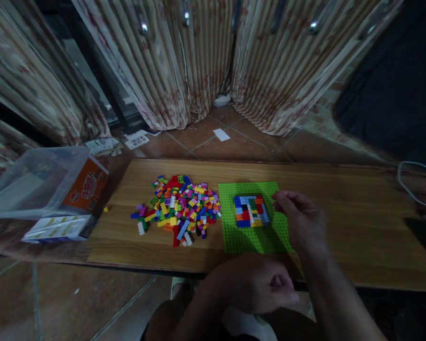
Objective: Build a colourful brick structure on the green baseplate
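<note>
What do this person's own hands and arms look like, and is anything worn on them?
The bare left hand and bare right hand wear no gloves. The visible forearms show no sleeves, watch or bracelet. The picture is too dim to tell about rings or small markings.

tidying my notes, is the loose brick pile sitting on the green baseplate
No, the loose brick pile lies on the wooden tabletop, to the left of the green baseplate.

Beyond the desk (358, 227), striped curtains (202, 71) with reddish patterning, and a white paper slip (221, 134) on brown floor tiles (262, 148). To the left, a clear plastic tub (53, 166) behind a white-and-yellow box (58, 228). At right, a pale cable (399, 182).
</note>
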`<state>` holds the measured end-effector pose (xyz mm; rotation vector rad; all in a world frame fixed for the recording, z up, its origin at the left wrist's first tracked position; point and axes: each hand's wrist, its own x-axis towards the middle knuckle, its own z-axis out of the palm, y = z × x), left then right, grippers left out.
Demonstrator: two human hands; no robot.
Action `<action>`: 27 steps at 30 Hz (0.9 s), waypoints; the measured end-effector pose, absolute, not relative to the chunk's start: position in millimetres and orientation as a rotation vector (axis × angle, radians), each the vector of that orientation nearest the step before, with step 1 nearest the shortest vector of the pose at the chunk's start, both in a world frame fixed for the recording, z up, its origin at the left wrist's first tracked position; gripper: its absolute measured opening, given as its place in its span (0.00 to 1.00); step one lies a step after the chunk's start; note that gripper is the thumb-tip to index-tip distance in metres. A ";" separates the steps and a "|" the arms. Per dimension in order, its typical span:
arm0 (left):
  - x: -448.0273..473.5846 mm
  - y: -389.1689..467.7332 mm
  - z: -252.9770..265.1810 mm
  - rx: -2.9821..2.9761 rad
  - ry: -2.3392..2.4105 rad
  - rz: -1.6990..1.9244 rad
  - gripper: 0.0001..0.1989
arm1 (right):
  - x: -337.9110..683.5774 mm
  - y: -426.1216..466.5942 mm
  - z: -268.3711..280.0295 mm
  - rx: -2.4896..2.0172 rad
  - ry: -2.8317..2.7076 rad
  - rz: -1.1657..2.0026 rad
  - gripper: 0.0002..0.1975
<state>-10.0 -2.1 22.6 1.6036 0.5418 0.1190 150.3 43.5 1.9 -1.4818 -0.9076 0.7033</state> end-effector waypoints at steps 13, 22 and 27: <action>-25.2 2.7 40.1 1.177 0.060 0.075 0.05 | 77.3 31.8 -21.1 -1.477 -1.808 0.560 0.11; -38.7 2.7 52.9 1.179 0.199 0.117 0.07 | 54.3 45.3 -35.5 -1.624 -1.924 0.454 0.15; -46.6 1.6 48.8 1.229 0.178 0.128 0.11 | 46.0 43.4 -31.7 -1.614 -1.914 0.489 0.11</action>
